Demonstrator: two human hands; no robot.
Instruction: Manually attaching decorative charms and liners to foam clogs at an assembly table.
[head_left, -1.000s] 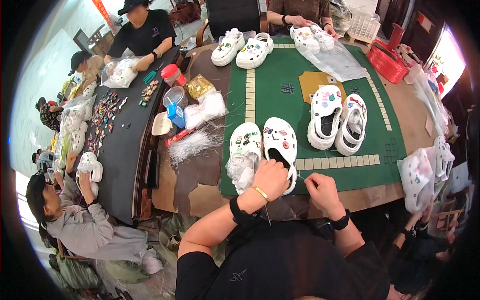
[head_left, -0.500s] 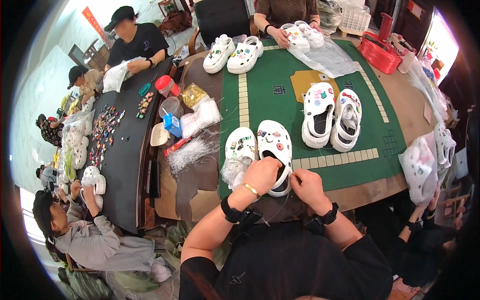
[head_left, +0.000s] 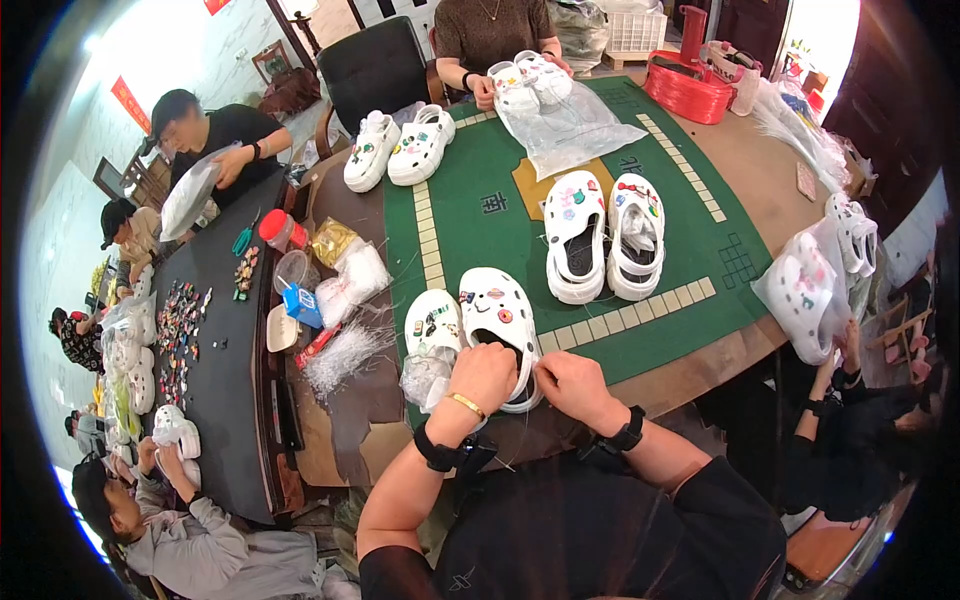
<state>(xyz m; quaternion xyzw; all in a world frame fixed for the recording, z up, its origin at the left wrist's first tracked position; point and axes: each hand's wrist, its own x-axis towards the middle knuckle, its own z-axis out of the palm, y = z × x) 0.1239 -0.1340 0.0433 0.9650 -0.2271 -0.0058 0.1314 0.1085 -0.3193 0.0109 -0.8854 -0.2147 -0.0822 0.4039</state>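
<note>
In front of me on the table's near edge, two white clogs with colourful charms stand side by side. The right clog (head_left: pixel 500 305) has its open heel toward me. Crumpled clear plastic fills the left clog (head_left: pixel 433 335). My left hand (head_left: pixel 484 376), with a gold bracelet at the wrist, is closed over the right clog's opening, its fingertips hidden. My right hand (head_left: pixel 572 386) is closed in a pinch beside that clog's heel strap. What either hand pinches is too small or hidden to make out. A thin clear strand (head_left: pixel 503 465) shows below the left wrist.
Another white clog pair (head_left: pixel 577 240) stands on the green mat (head_left: pixel 680 330), and one more (head_left: pixel 420 145) at its far left corner. Left lie a blue box (head_left: pixel 302 305), a red-lidded jar (head_left: pixel 283 231) and clear plastic strands (head_left: pixel 345 360). Co-workers handle clogs and bags around the tables.
The view has shifted, so the table things sit farther left. Both my hands stay closed at the right clog's opening and heel. The co-worker at the far left has tilted the white bag.
</note>
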